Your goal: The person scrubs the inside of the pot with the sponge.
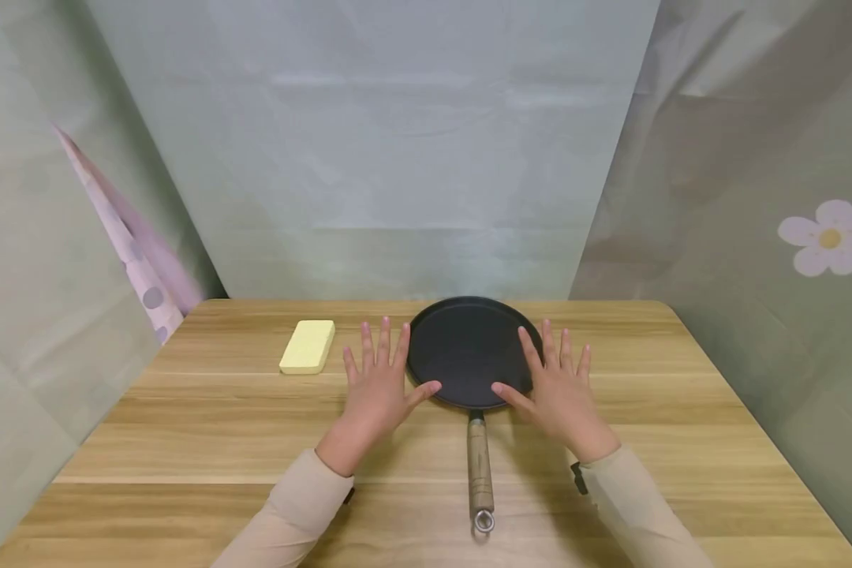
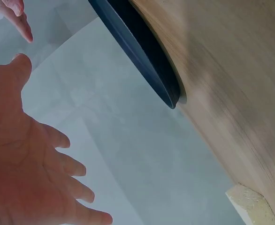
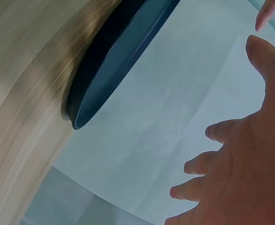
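Observation:
A flat black round pan lies on the wooden table, its wooden handle pointing toward me. My left hand hovers by the pan's left edge, palm down, fingers spread and holding nothing. On the other side, my right hand is likewise spread and bare, overlapping the pan's right rim in the head view. Both wrist views show a gap between each palm and the tabletop, with the pan's rim beyond. Left of my left hand rests a pale yellow sponge-like block.
The wooden table reaches back to a hanging grey sheet. More sheets hang at both sides, the right one bearing a flower print. A purple spotted cloth shows through at the left.

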`<action>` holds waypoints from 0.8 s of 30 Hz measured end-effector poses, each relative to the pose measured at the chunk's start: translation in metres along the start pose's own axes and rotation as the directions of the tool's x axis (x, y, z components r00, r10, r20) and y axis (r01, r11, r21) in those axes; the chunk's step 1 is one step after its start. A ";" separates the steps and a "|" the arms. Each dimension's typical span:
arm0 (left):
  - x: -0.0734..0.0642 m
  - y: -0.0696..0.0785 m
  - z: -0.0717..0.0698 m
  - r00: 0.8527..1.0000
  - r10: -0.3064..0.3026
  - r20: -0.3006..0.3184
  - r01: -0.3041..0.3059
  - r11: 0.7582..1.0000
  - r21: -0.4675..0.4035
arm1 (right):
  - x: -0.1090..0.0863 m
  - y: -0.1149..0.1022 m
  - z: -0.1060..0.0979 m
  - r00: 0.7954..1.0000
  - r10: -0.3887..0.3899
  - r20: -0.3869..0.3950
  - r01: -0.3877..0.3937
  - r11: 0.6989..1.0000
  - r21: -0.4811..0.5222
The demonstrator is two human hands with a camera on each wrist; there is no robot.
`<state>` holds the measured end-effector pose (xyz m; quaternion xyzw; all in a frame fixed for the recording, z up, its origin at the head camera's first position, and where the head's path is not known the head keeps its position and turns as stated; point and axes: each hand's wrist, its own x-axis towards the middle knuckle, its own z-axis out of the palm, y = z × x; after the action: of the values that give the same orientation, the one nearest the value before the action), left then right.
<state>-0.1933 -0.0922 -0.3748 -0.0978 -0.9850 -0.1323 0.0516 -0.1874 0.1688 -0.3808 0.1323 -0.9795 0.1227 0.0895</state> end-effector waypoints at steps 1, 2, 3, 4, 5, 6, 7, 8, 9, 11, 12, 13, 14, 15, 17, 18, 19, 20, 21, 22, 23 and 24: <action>0.000 0.000 0.000 1.000 0.001 0.001 -0.001 1.000 -0.003 | 0.000 0.000 0.000 1.000 -0.002 -0.004 0.002 1.000 0.002; 0.000 0.000 -0.001 1.000 0.003 0.000 -0.003 1.000 -0.004 | 0.000 0.000 -0.001 1.000 -0.003 -0.007 0.003 1.000 0.007; 0.000 0.000 -0.001 1.000 0.004 0.002 -0.004 1.000 -0.006 | 0.000 0.000 -0.001 1.000 -0.004 -0.012 0.005 1.000 0.009; 0.001 -0.001 -0.002 1.000 0.005 0.006 -0.005 1.000 -0.003 | 0.001 0.000 -0.001 1.000 -0.004 -0.012 0.004 1.000 0.010; 0.001 -0.001 -0.002 1.000 0.006 0.009 -0.006 1.000 0.001 | 0.001 0.000 -0.001 1.000 -0.005 -0.015 0.005 1.000 0.010; 0.002 -0.001 -0.002 1.000 0.007 0.009 -0.007 1.000 0.008 | 0.002 0.001 -0.002 1.000 -0.006 -0.017 0.006 1.000 0.007; 0.002 -0.002 -0.003 1.000 0.009 0.009 -0.009 1.000 0.013 | 0.002 0.001 -0.002 1.000 -0.006 -0.017 0.006 1.000 0.011; 0.002 -0.002 -0.003 1.000 0.010 0.007 -0.010 1.000 0.018 | 0.003 0.001 -0.002 1.000 -0.005 -0.017 0.005 1.000 0.013; 0.003 -0.003 -0.003 1.000 0.012 0.003 -0.012 1.000 0.023 | 0.003 0.001 -0.002 1.000 -0.005 -0.019 0.005 1.000 0.013; 0.003 -0.004 -0.003 1.000 0.016 -0.005 -0.016 1.000 0.021 | 0.004 0.001 -0.003 1.000 -0.006 -0.024 0.006 1.000 0.014; 0.003 -0.005 -0.003 1.000 0.019 -0.009 -0.019 1.000 0.021 | 0.004 0.001 -0.004 1.000 -0.007 -0.028 0.007 1.000 0.012; 0.003 -0.005 -0.002 1.000 0.023 -0.015 -0.022 1.000 0.021 | 0.004 0.001 -0.005 1.000 -0.007 -0.029 0.007 1.000 0.011; 0.003 -0.006 -0.002 0.999 0.026 -0.020 -0.025 1.000 0.018 | 0.004 0.001 -0.005 0.999 -0.008 -0.031 0.008 1.000 0.008; 0.003 -0.007 -0.003 0.999 0.030 -0.025 -0.029 0.999 0.016 | 0.003 0.001 -0.006 0.999 -0.010 -0.033 0.010 1.000 0.007; 0.003 -0.008 -0.003 0.999 0.038 -0.034 -0.038 0.999 0.014 | 0.003 0.001 -0.006 0.999 -0.012 -0.035 0.012 1.000 0.015; 0.003 -0.009 -0.003 0.998 0.041 -0.039 -0.041 0.999 0.020 | 0.003 0.001 -0.007 0.999 -0.013 -0.036 0.014 1.000 0.022; 0.003 -0.010 -0.004 0.998 0.046 -0.045 -0.045 0.999 0.020 | 0.003 0.001 -0.007 0.999 -0.014 -0.040 0.015 1.000 0.028; 0.003 -0.011 -0.005 0.998 0.049 -0.049 -0.048 0.999 0.023 | 0.003 0.001 -0.007 0.999 -0.016 -0.044 0.017 0.999 0.035; 0.003 -0.012 -0.005 0.997 0.053 -0.053 -0.052 0.998 0.023 | 0.003 0.002 -0.007 0.999 -0.018 -0.049 0.020 0.999 0.041; 0.003 -0.012 -0.006 0.997 0.056 -0.055 -0.054 0.998 0.026 | 0.003 0.002 -0.008 0.998 -0.021 -0.055 0.023 0.999 0.044; 0.003 -0.013 -0.007 0.997 0.057 -0.058 -0.055 0.998 0.028 | 0.003 0.002 -0.008 0.998 -0.024 -0.063 0.027 0.999 0.047; 0.003 -0.014 -0.007 0.996 0.058 -0.062 -0.055 0.998 0.035 | 0.003 0.003 -0.008 0.997 -0.027 -0.071 0.031 0.998 0.051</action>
<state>-0.1984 -0.1071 -0.3709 -0.1205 -0.9818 -0.1172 0.0879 -0.1901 0.1725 -0.3732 0.1444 -0.9702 0.1514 0.1221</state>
